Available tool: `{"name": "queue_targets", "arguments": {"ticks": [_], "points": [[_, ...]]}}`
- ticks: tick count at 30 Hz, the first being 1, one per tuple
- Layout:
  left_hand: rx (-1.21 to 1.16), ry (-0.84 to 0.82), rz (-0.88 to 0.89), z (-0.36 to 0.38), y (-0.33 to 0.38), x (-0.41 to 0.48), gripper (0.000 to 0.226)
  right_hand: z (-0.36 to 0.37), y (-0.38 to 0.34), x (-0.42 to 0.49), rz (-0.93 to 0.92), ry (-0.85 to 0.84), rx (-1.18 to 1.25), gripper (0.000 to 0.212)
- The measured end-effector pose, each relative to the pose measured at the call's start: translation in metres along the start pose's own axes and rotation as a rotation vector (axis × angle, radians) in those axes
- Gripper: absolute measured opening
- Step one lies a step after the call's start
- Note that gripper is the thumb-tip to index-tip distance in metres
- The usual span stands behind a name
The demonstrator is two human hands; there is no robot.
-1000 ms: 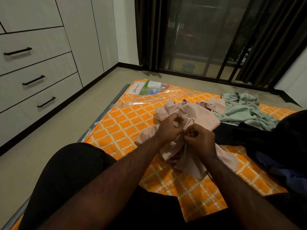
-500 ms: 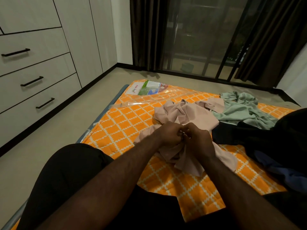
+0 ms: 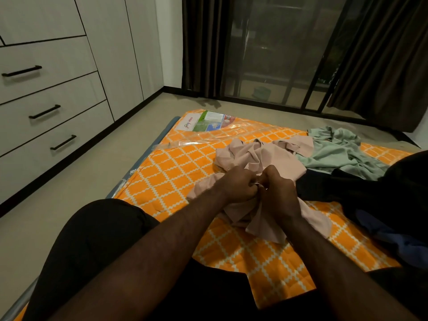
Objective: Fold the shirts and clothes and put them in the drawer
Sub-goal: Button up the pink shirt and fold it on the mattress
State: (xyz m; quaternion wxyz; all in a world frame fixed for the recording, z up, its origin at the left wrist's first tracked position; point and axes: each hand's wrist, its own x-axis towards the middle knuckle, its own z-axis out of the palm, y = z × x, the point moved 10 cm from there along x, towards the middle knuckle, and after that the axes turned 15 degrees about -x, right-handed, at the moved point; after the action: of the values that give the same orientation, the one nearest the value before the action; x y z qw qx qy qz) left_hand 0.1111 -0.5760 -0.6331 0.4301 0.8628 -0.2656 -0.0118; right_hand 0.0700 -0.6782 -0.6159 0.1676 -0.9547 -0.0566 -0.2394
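Both sets of fingers are curled tight & meeting at one spot mid-frame, pinching a small bit of the pink shirt point(image 3: 259, 158) between them. Left hand point(image 3: 238, 185) and right hand point(image 3: 278, 191) sit knuckle to knuckle, touching. Something small glints right where the fingertips meet; prob. a button or fastener, too small to tell. My guess: they're doing up or undoing it before folding, which would explain why the hands are bunched so close instead of spread to the shirt's edges.

The rest of the pink shirt lies crumpled under & around the hands, centre of frame, on the orange mattress point(image 3: 166, 181). It's handy as a flat work surface, w/ the person sitting at its near edge, black-clad knee lower left.

To the right of the pink one, a green garment point(image 3: 335, 151) lies rumpled, upper right, overlapping its edge. Below that, a dark pile point(image 3: 347, 193) runs off the right edge w/ something blue point(image 3: 398, 242) under it. All look unfolded, so the task seems early.

The drawers point(image 3: 46, 112) stand at the upper left, across bare floor, all closed. Nothing's gone in from what shows.
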Motion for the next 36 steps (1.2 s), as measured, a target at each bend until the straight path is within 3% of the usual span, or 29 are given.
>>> {"name": "queue_targets", "arguments": {"ticks": [5, 12, 20, 23, 25, 29, 34, 36], "points": [[-0.050, 0.007, 0.052, -0.002, 0.009, -0.001, 0.026, -0.002, 0.002, 0.000, 0.012, 0.002, 0.011, 0.019], [-0.025, -0.015, 0.009, 0.001, 0.004, -0.002, 0.009, -0.003, -0.002, -0.004, -0.004, 0.023, 0.011, 0.022], [0.036, -0.053, -0.083, 0.009, -0.013, 0.003, 0.031, -0.001, -0.005, -0.006, -0.017, 0.008, -0.030, 0.020], [-0.028, -0.038, -0.070, 0.011, -0.016, 0.000, 0.024, 0.000, -0.005, -0.003, -0.040, -0.038, -0.030, 0.021], [-0.102, 0.007, -0.027, 0.009, -0.013, -0.002, 0.012, 0.001, -0.002, 0.002, -0.052, -0.070, -0.009, 0.023], [-0.184, 0.133, 0.058, -0.001, -0.003, -0.001, 0.024, 0.001, 0.006, 0.005, -0.033, -0.115, 0.038, 0.017], [-0.266, 0.429, -0.053, -0.033, -0.016, -0.003, 0.021, 0.003, 0.018, 0.005, 0.111, -0.099, 0.046, 0.005], [-0.254, 0.507, -0.130, -0.040, -0.029, -0.004, 0.030, 0.003, 0.024, 0.008, 0.173, -0.076, 0.041, 0.002]]}}
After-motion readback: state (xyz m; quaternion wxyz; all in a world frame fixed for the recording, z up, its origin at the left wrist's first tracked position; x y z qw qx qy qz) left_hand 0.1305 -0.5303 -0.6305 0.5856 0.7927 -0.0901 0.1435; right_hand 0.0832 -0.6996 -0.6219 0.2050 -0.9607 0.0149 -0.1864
